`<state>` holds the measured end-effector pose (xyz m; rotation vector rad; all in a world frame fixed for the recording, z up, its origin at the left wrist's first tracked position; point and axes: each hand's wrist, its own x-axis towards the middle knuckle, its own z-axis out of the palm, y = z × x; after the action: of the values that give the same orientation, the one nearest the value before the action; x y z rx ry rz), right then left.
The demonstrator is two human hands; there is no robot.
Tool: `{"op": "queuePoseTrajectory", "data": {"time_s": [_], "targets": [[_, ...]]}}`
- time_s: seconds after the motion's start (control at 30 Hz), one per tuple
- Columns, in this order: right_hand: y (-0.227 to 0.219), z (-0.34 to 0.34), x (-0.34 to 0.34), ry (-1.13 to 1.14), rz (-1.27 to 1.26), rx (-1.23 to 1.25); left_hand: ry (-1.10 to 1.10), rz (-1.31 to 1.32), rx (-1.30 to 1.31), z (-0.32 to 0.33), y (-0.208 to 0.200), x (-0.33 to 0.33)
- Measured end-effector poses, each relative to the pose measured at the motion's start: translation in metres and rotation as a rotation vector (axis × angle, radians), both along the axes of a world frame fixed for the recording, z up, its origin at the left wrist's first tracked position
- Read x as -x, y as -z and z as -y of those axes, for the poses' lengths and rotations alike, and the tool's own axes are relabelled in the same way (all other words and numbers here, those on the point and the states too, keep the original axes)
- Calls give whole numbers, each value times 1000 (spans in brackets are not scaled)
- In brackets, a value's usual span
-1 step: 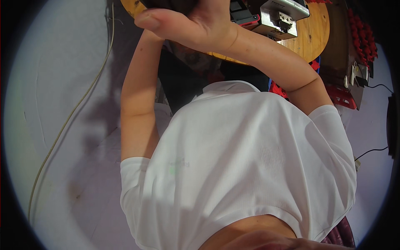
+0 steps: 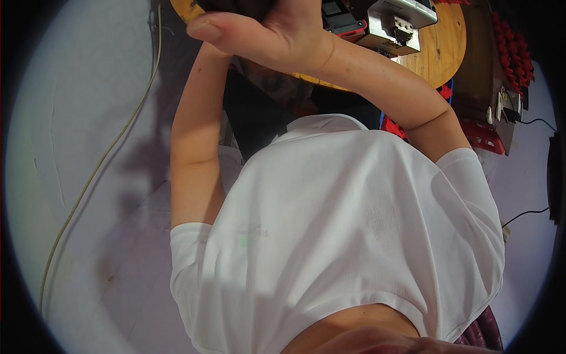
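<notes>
Thumb (image 2: 227,30) of the right hand (image 2: 286,38) is stretched to the left, spread away from the palm, and just beside it at the upper edge is a dark thing (image 2: 239,7); the fingers are cut off there, so I cannot tell if the hand grips it. The left hand is not visible, so its state I also cannot tell. To their right, a metal machine (image 2: 386,29) stands on the wooden bench (image 2: 446,47).

The left head-worn fisheye looks steeply down from close above the white shirt (image 2: 354,224). The desk (image 2: 449,47) enters around one o'clock.
</notes>
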<state>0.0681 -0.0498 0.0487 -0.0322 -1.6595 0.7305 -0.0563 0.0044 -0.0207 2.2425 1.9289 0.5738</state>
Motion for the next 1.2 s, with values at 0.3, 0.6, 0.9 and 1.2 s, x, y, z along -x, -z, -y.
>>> {"op": "queuePoseTrajectory", "data": {"time_s": [0.3, 0.6, 0.9, 1.2], "targets": [[-8, -35, -130, 141, -87, 292, 36, -103, -112, -19, 40, 19], [28, -39, -231, 603, -73, 96, 311, 73, -79, -14, 20, 8], [24, -37, -225, 587, 49, 331, 295, 91, -86, -18, 22, 7], [-25, -55, -188, 534, 82, 325, 276, 99, -96, -7, 13, -2]]}}
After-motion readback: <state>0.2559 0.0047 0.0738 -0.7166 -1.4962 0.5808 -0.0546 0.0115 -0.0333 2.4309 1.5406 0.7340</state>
